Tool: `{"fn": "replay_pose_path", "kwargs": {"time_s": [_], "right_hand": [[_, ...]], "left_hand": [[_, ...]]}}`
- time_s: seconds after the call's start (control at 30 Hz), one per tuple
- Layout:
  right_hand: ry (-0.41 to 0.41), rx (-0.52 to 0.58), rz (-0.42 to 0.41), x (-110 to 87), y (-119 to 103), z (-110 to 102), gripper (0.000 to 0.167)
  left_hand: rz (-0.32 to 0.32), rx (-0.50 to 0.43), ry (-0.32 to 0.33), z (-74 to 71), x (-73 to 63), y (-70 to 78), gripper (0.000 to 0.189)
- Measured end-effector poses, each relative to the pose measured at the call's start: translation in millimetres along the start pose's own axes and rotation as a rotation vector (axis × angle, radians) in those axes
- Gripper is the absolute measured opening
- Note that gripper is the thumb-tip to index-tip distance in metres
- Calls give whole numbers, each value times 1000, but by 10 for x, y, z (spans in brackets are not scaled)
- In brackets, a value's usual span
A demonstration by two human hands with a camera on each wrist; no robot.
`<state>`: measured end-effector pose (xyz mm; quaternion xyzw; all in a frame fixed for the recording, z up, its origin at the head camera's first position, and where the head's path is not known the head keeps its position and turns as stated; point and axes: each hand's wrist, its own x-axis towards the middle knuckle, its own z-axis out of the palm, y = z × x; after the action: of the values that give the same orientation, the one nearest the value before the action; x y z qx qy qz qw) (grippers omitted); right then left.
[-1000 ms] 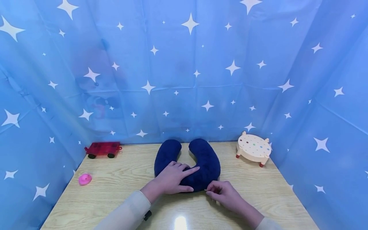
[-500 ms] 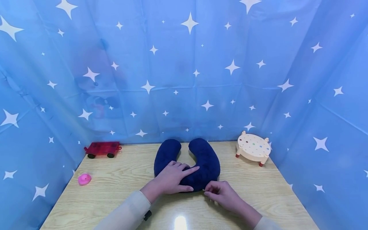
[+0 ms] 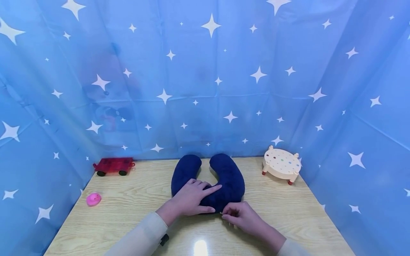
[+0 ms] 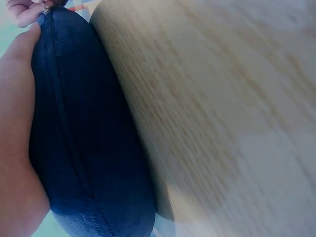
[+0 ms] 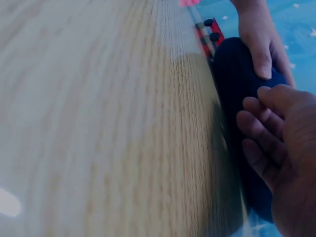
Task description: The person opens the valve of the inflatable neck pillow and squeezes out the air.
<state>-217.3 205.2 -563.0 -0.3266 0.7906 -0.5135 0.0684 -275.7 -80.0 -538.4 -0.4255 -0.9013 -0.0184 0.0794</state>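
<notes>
Dark-blue U-shaped plush pillow (image 3: 229, 181)
Your spread left hand (image 3: 193, 200) rests there; your right hand (image 3: 241, 215) pinches its silvery zipper pull (image 4: 45, 8), between side edges of the wood-grain table (image 3: 134, 199).

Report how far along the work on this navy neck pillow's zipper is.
Done: the neck pillow lies on the table with the left hand resting on it. In hand: the right hand pinches the small metal pull. Left: probably the long stretch of zipper running from the pull toward the person's left, where no gap shows; the part beyond the pull is hidden.
</notes>
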Motion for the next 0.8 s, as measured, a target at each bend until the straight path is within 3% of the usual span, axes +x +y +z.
{"fn": "replay_pose_path", "kwargs": {"time_s": [0.23,0.43,0.6,0.8], "right_hand": [[2,7,-6,-3,15,21,9],[8,3,-35,-14,49,41,13],[16,7,-30,-10,47,38,12],[16,18,-16,1,18,30,7]], "left_hand": [[53,-61,29,-13,-32,-73,82],[97,-128,46,-96,-101,-242,74],[57,-135,96,-112,-198,-490,72],[17,-248,168,-43,-265,-685,69]]}}
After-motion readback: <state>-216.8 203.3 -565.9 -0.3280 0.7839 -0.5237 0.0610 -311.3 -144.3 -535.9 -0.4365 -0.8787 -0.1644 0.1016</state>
